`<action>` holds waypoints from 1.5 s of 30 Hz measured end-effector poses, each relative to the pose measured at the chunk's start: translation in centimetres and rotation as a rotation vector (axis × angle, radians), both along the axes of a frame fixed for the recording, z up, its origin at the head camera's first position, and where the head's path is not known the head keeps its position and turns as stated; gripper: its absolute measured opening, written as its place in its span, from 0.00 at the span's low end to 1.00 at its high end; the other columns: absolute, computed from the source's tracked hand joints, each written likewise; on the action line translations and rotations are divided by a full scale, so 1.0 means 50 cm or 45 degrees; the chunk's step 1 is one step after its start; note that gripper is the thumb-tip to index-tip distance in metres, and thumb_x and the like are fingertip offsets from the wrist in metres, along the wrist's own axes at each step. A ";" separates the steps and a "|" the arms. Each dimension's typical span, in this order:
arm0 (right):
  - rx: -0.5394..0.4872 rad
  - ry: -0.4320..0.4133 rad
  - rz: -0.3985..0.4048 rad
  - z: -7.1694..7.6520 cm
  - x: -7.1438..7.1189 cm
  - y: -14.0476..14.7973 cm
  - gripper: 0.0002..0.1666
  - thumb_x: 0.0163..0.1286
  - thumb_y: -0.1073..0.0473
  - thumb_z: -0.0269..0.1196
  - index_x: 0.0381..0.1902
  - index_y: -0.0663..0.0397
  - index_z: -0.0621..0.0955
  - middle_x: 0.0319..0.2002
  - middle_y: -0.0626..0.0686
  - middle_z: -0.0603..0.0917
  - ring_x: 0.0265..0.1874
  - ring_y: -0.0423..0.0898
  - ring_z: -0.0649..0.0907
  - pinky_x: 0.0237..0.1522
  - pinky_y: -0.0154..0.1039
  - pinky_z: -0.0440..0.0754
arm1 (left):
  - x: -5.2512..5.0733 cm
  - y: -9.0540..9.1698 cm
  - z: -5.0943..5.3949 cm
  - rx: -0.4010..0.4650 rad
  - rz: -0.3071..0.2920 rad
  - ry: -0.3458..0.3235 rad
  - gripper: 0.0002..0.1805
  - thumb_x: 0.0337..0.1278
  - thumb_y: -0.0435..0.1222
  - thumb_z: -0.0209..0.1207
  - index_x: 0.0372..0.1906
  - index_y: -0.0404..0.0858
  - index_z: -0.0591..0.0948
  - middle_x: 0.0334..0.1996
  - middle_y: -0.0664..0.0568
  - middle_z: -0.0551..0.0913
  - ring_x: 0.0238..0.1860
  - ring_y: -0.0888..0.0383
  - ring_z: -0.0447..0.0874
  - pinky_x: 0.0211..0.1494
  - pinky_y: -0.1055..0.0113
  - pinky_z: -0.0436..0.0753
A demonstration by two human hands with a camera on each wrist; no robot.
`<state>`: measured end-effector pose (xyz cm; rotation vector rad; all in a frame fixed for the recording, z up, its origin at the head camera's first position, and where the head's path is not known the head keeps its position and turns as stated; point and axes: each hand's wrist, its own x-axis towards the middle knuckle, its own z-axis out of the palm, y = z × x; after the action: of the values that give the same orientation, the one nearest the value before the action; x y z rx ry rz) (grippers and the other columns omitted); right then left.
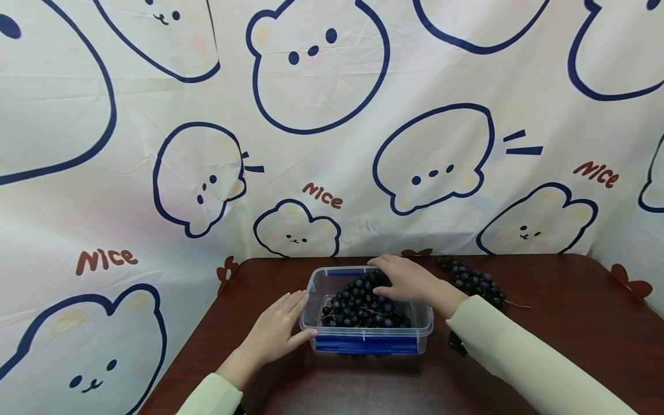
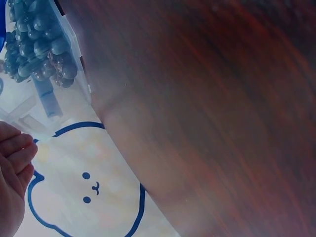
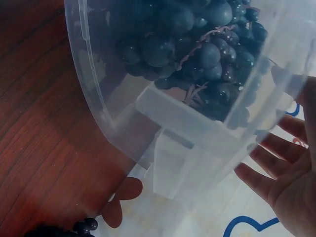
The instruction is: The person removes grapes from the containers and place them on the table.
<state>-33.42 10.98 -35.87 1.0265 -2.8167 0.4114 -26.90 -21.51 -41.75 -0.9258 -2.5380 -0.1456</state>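
A clear plastic container with a blue front clip stands on the table and holds a bunch of dark grapes. My left hand rests against its left side, fingers nearly straight and the thumb at the front corner. In the left wrist view, part of that hand shows beside the container's corner. Over the back right of the container lies my right hand, its thumb near the grapes. The right wrist view shows the right hand's fingers extended and spread by the container wall.
A second bunch of dark grapes, with a thin stem, lies on the brown table right of the container, behind the right forearm. A curtain printed with cartoon bears hangs behind the table's back edge.
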 end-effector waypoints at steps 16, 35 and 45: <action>0.090 -0.232 -0.080 -0.011 -0.027 -0.036 0.36 0.64 0.46 0.67 0.68 0.48 0.71 0.65 0.53 0.72 0.63 0.53 0.72 0.56 0.55 0.75 | 0.000 0.001 0.003 -0.020 0.012 -0.006 0.42 0.63 0.62 0.52 0.65 0.29 0.73 0.64 0.40 0.72 0.67 0.48 0.68 0.70 0.53 0.64; 0.066 -0.280 -0.046 -0.013 -0.043 -0.055 0.31 0.63 0.51 0.69 0.63 0.51 0.75 0.62 0.54 0.75 0.62 0.53 0.72 0.61 0.51 0.72 | 0.001 0.001 0.004 -0.018 0.009 -0.002 0.42 0.63 0.61 0.53 0.64 0.29 0.73 0.64 0.40 0.73 0.66 0.48 0.69 0.69 0.52 0.64; 0.169 -0.252 -0.052 -0.014 -0.046 -0.062 0.33 0.63 0.49 0.69 0.63 0.53 0.75 0.58 0.55 0.77 0.59 0.53 0.75 0.59 0.49 0.74 | -0.001 -0.001 -0.001 -0.013 -0.005 0.017 0.42 0.63 0.61 0.53 0.64 0.28 0.73 0.64 0.39 0.73 0.66 0.47 0.69 0.69 0.51 0.65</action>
<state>-35.70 7.87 -36.59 1.0009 -3.0726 0.3427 -26.93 -21.57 -41.78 -0.9327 -2.5274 -0.1271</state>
